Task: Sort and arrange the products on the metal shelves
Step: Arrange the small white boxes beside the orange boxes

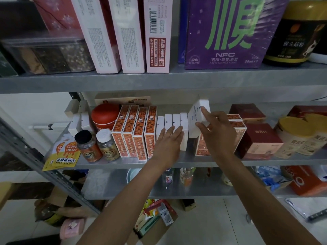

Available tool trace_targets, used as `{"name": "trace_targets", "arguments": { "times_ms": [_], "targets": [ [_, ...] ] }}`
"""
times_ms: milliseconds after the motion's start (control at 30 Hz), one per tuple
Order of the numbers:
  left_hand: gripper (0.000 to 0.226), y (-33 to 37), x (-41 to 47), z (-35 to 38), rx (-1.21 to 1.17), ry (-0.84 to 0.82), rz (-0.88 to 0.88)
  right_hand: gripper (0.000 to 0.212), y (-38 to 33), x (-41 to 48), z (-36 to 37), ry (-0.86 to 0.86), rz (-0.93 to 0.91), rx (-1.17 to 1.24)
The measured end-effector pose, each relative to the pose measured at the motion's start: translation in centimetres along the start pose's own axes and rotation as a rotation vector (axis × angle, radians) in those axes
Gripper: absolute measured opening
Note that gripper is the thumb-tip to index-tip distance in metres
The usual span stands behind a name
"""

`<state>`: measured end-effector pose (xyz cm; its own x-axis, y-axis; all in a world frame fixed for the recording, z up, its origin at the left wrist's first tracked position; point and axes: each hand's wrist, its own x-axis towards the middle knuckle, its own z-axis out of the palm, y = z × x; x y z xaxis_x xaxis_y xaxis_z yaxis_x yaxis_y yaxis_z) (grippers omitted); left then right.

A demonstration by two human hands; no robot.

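Left hand [168, 140]: fingers straight and spread, pressed flat against row of four slim white boxes [169, 121] upright on grey metal middle shelf [123, 161], beside orange patterned cartons [134, 131]. Right hand [217, 131]: pinching white cardboard box with blue print [196, 114], tilted, just right of the row.

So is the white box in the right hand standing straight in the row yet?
No, the right hand holds the white box tilted, beside the row of white boxes.
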<state>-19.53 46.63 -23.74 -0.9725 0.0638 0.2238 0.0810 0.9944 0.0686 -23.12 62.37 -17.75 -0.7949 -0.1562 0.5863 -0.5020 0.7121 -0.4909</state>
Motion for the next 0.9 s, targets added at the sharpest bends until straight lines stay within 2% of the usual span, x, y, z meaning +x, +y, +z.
{"name": "trace_targets", "arguments": {
  "times_ms": [200, 433, 567, 767, 900],
  "targets": [
    [0.054, -0.2, 0.0, -0.4, -0.016, 0.039, 0.026, 0.045, -0.1, 0.4, 1.4, -0.019, -0.028, -0.04],
    [0.052, -0.4, 0.0, -0.3, -0.018, 0.031, 0.046, 0.043, 2.1, 0.0, 4.6, -0.095, -0.078, -0.217],
    [0.052, -0.5, 0.0, -0.3, -0.028, 0.019, 0.055, 0.045, 2.6, -1.0, 5.7, -0.085, -0.136, -0.33],
    [0.072, -0.1, 0.0, -0.8, -0.118, 0.014, 0.024, 0.058, 3.2, -1.3, 6.3, -0.148, -0.128, -0.409],
    [0.09, 0.3, 0.2, -0.8, -0.061, 0.019, 0.016, 0.075, 4.2, -1.7, 6.3, -0.194, -0.147, -0.331]
  ]
}}
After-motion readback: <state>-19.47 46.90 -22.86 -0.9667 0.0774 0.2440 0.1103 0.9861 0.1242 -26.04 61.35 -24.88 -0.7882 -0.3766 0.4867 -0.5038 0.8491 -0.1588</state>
